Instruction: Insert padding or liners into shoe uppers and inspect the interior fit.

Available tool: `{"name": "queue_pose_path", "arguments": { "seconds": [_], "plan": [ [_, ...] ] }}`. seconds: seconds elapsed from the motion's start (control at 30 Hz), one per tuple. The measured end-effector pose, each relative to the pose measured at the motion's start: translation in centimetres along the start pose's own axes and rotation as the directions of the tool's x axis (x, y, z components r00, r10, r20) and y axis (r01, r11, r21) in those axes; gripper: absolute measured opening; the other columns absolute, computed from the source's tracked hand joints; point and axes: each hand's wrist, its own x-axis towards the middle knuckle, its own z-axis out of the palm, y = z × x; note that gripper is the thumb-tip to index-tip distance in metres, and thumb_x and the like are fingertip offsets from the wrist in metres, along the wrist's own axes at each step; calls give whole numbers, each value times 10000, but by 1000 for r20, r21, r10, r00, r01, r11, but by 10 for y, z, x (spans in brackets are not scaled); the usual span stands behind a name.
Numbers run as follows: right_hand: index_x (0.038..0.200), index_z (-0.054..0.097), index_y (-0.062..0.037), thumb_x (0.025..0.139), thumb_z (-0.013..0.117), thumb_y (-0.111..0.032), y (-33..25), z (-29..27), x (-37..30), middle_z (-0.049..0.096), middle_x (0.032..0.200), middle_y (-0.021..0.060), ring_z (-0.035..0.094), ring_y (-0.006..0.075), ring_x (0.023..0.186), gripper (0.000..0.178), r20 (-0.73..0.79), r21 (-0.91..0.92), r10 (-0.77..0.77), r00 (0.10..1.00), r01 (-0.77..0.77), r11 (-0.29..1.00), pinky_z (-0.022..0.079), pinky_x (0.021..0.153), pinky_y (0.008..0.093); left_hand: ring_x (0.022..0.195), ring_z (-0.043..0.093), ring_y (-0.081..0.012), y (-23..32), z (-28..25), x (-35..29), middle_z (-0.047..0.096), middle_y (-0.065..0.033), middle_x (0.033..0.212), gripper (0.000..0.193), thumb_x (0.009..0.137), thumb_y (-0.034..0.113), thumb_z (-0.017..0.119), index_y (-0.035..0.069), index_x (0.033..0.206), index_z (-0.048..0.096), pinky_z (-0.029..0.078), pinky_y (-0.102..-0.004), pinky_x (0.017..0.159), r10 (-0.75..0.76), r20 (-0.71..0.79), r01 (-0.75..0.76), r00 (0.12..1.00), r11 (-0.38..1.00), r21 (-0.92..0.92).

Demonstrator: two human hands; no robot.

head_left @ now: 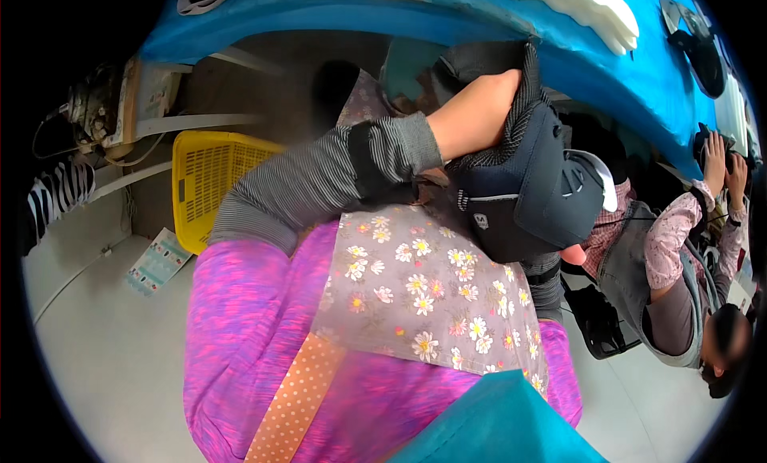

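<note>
In front of my chest hangs a dark padded boot [543, 183], tilted, with a ribbed fabric collar and a white tab at its right. My left forearm, in a grey striped sleeve, crosses from the left, and my left hand [499, 91] reaches down inside the collar. Its fingers are hidden in there. Below the boot's right end a fingertip of my right hand [573, 255] shows against the underside. The boot hides the rest of that hand, which appears to hold it from below.
A blue-covered table [335, 19] curves across the top, bearing white wavy foam-like pieces [595, 15] and a black item [695, 55]. At the left stands a yellow plastic basket [182, 191] near a printed sheet [160, 262]. A co-worker [675, 263] handles a dark piece at the right.
</note>
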Motion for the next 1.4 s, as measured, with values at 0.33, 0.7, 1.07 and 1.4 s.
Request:
{"name": "queue_pose_path", "arguments": {
  "seconds": [0.33, 0.7, 1.07, 1.4],
  "plan": [
    [1536, 190, 5, 763, 650, -734, -5, 1, -3, 234, 1581, 220, 288, 373, 1438, 1164, 24, 8, -8, 1000, 7, 1000, 209, 1191, 526, 832, 646, -402, 4, 0, -4, 636, -291, 903, 335, 923, 261, 635, -69, 946, 582, 494, -398, 694, -352, 11, 351, 936, 929, -113],
    [1534, 189, 13, 761, 638, -751, -10, 7, -3, 229, 1582, 224, 282, 376, 1440, 1176, 59, -25, -19, 998, 21, 999, 197, 1195, 525, 696, 449, -23, 10, -12, -3, 522, 54, 734, 169, 919, 165, 649, 41, 850, 557, 387, -209, 609, -413, 60, 399, 909, 817, -417],
    [1532, 188, 21, 758, 625, -768, -13, 6, 9, 224, 1583, 227, 276, 380, 1442, 1188, 95, -26, -61, 994, 63, 998, 186, 1198, 525, 660, 438, -57, 15, -10, 3, 463, -22, 670, 172, 863, 103, 644, 9, 885, 502, 399, -264, 596, -319, -76, 307, 945, 942, -133],
    [1520, 265, -20, 788, 604, -752, -8, 21, 26, 274, 1573, 200, 312, 356, 1428, 1090, -313, -65, -93, 945, 76, 995, 244, 1183, 500, 900, 633, -198, 27, -24, 0, 667, -151, 943, 212, 862, 83, 610, -27, 1042, 588, 484, -313, 839, -277, 81, 284, 958, 954, -96]
  ]
}}
